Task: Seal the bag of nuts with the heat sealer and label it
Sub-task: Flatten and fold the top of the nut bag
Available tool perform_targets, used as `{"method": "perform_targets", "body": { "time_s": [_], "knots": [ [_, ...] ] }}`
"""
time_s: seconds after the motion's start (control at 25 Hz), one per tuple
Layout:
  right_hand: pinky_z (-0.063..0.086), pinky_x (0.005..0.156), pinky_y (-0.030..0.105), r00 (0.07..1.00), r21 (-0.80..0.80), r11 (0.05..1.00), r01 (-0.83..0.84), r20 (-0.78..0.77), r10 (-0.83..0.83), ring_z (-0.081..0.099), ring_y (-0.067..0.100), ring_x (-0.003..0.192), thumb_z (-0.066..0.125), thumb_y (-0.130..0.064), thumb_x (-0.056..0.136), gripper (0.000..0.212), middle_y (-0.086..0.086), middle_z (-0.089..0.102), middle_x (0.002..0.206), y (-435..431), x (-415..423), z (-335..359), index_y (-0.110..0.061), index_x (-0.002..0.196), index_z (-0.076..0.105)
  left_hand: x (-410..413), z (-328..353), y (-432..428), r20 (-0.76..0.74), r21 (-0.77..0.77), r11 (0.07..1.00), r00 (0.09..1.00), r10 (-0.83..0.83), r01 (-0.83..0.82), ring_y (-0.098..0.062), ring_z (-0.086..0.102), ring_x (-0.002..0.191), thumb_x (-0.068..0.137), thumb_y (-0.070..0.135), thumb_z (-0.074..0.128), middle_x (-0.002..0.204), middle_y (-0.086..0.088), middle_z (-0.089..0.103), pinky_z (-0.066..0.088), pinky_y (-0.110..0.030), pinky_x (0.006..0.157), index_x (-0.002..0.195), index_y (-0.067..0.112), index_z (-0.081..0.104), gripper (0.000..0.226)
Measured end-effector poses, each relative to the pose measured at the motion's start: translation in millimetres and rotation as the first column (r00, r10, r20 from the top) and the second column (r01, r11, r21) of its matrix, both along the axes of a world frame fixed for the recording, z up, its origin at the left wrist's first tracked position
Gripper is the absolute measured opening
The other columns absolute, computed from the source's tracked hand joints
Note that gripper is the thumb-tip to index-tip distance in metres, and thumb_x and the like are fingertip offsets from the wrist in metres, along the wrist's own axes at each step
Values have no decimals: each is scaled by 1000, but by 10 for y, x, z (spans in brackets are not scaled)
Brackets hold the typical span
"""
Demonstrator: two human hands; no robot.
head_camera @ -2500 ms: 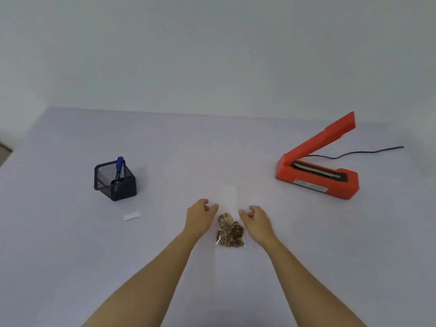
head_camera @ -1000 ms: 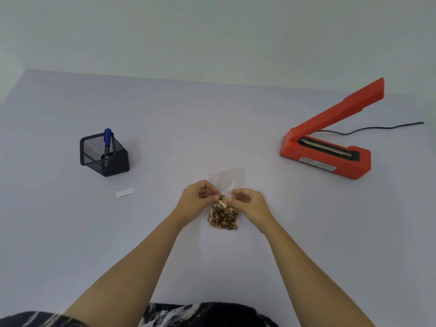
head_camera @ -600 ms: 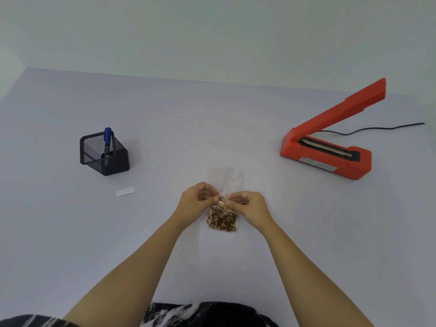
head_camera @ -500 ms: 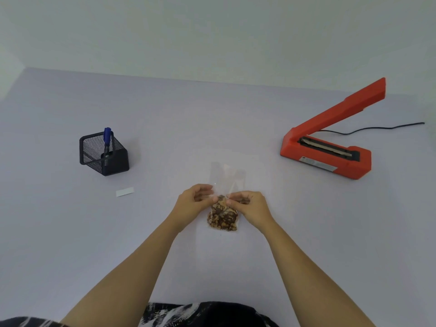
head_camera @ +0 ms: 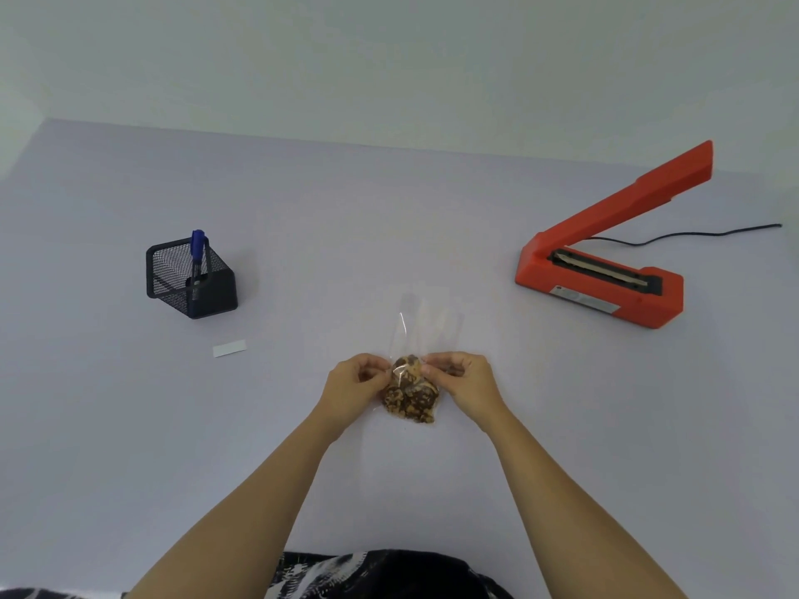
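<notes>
Currently, the head view shows 1 clear plastic bag of nuts (head_camera: 410, 395) at the middle of the pale table (head_camera: 389, 209), toward the person's side. The lower part of the bag is filled with brown nuts. The upper part is empty, transparent and crumpled, and rises beyond the hands. Whether the bag's base touches the tabletop cannot be told.

The left hand (head_camera: 352, 389) pinches the bag's left side just above the nuts, thumb and forefinger closed on the film and the other fingers curled. The right hand (head_camera: 465, 384) pinches the right side at the same height in the same manner. Both bare forearms reach in from the lower edge.

The heat sealer (head_camera: 605, 283), red-orange, sits well apart to the right and farther back. Its arm is raised at a slant and the sealing strip on the base is exposed. A black cord (head_camera: 691, 235) runs from behind it toward the right edge.

1 small white label (head_camera: 229, 348) lies flat on the table to the left of the hands, apart from the bag. Behind the label stands a black mesh pen holder (head_camera: 216, 291), with 1 blue pen (head_camera: 198, 248) upright inside, its cap above the rim. A dark patterned garment (head_camera: 380, 577) shows at the bottom edge.
</notes>
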State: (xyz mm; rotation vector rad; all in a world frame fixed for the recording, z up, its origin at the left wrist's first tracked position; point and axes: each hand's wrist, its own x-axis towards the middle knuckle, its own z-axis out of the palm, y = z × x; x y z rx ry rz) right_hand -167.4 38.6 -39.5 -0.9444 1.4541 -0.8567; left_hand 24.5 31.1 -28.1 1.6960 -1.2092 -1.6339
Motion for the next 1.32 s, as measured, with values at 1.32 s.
{"method": "perform_targets", "body": {
  "time_s": [1.32],
  "knots": [
    [55,76,25,988,103,983,-151,6,151,70,14,79,77,-24,74,8,2,75,78,5,-2,112,-19,80,75,34,83,-340,7,46,948,948,-317,316,-6,63,72,74,21,78,77,0,72,46,-19,71,82,13,76,11]
  ]
}}
